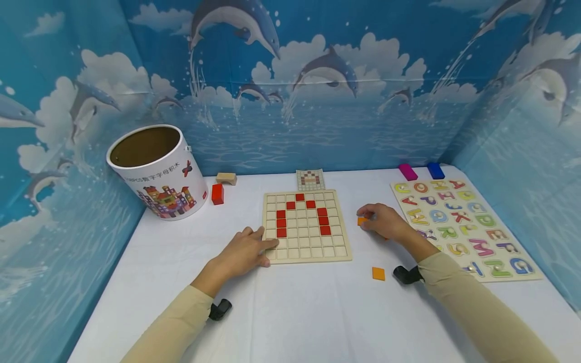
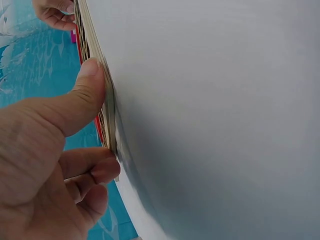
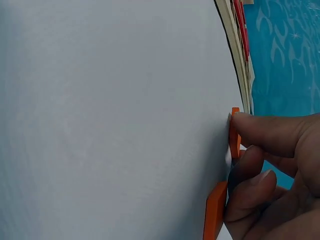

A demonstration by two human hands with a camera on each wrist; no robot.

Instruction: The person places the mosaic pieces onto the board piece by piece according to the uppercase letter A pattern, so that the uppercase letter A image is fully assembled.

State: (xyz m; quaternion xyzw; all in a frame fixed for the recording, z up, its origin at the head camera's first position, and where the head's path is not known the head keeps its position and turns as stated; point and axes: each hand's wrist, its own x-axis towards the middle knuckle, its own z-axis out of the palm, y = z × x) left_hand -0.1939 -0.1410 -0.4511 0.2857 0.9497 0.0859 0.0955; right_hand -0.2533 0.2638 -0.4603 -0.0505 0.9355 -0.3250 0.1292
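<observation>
A wooden grid board (image 1: 290,254) lies flat with red square tiles (image 1: 323,220) in an arch of several cells. My left hand (image 1: 241,254) rests at its near left corner, one straight digit lying over the lower left cells; in the left wrist view the thumb (image 2: 87,92) touches the board's edge and the other fingers bend beside the corner. To the board's right, my right hand (image 1: 386,222) pinches an orange square tile (image 3: 234,134) close to the tabletop. A second orange tile (image 3: 215,212) lies under that hand's fingers, and another orange tile (image 1: 378,274) lies nearer the front.
A small pattern card (image 1: 310,179) sits behind the board. At the left stand a large white bucket (image 1: 165,189), a red block (image 1: 218,194) and a wooden arch block (image 1: 226,178). An alphabet puzzle board (image 1: 467,227) lies right, with magenta (image 1: 408,172) and blue blocks (image 1: 436,170) behind.
</observation>
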